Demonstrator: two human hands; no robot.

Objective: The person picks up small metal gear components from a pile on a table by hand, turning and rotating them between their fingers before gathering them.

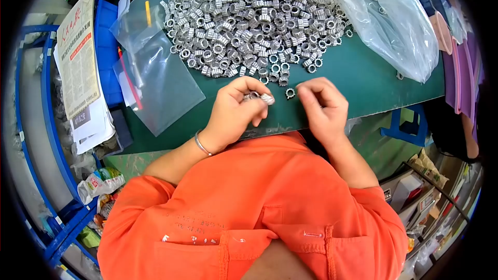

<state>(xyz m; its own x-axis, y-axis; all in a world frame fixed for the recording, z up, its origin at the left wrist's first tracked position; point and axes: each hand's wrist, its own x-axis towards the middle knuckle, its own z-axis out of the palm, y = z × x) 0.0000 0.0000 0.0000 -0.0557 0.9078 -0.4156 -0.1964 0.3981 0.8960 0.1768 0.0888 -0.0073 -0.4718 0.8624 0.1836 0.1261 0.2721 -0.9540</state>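
Left hand (233, 106): closed on a few metal rings (267, 99), on the near side of the pile (249, 26). Right hand (328, 111): also on the pile's near side, fingers curled; cannot tell whether anything is gripped. Loose ring (290, 89): between the hands, just off the pile's near edge. Clear bag (399, 36): at the pile's right edge. Assessment: a light fingertip hold, keeping held rings apart from the pile, should limit drops and mixing.
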